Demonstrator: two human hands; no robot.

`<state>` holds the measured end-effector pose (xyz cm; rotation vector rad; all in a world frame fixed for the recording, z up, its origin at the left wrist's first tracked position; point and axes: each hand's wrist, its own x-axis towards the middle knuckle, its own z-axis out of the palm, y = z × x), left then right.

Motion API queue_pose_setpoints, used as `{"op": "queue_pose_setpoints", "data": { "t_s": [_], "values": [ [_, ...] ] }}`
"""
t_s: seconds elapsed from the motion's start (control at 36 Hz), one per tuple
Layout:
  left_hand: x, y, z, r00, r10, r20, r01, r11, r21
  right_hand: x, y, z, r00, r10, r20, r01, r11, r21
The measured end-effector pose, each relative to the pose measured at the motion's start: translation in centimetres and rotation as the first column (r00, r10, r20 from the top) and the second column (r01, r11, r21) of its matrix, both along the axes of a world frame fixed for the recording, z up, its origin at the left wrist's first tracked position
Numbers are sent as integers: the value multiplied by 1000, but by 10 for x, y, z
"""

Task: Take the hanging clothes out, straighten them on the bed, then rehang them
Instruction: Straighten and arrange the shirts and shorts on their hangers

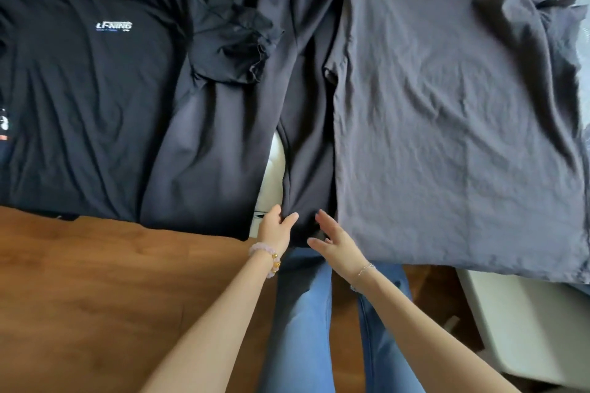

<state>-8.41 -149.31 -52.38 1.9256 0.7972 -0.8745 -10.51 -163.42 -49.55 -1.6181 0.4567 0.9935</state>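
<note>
Head view: left hand pinches the cuff of the dark trousers on the bed. Right hand is spread flat, probably just touching it. Tug hard and the sleeve of the black tee lying on top rumples.

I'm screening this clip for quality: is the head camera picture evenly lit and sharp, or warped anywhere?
Head view: soft, even light, no glare; creases read clearly on the grey T-shirt, but folds sink into darkness on the black T-shirt and the dark middle garment. Head view: wide-angle lens skews lines near the edges; fine detail slightly soft.
</note>
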Motion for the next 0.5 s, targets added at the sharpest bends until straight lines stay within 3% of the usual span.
{"op": "queue_pose_setpoints", "data": {
  "t_s": [0.11,0.22,0.36,0.5],
  "values": [
    [4,19,4,996,45,83,-43,999,-24,7,18,-3,999,-45,29,46,998,-39],
    [12,28,6,996,-30,84,32,999,-30,23,7,-13,993,-88,82,105,965,-239],
    [14,27,0,997,-73,26,74,997,-24,33,-43,-23,979,154,136,-53,827,-560],
    [9,22,-3,998,-54,-15,53,997,-57,42,-94,-27,982,23,189,115,718,-686]
  ]
}}
